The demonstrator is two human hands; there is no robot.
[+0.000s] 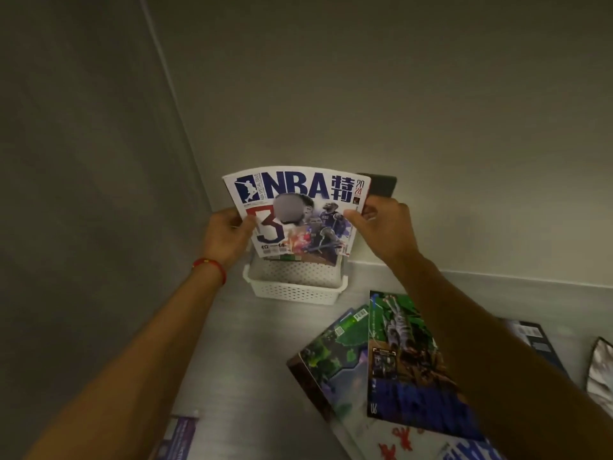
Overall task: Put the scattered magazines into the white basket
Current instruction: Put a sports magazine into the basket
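Note:
I hold a white NBA magazine (295, 210) upright and bowed, its lower edge just above the white perforated basket (295, 288) at the wall corner. My left hand (229, 234) grips its left edge and my right hand (381, 227) grips its right edge. Other magazines seem to stand in the basket behind it, a dark one (381, 185) showing past the top right corner. Scattered magazines lie on the grey surface to the right: a green and blue one (401, 360) on top of another green one (335, 356).
Walls close in on the left and behind the basket. More magazines lie at the front: a purple one (179, 436) at the bottom left, a dark one (534, 340) and a silvery item (602, 373) at the right edge, and a white one with red marks (398, 443).

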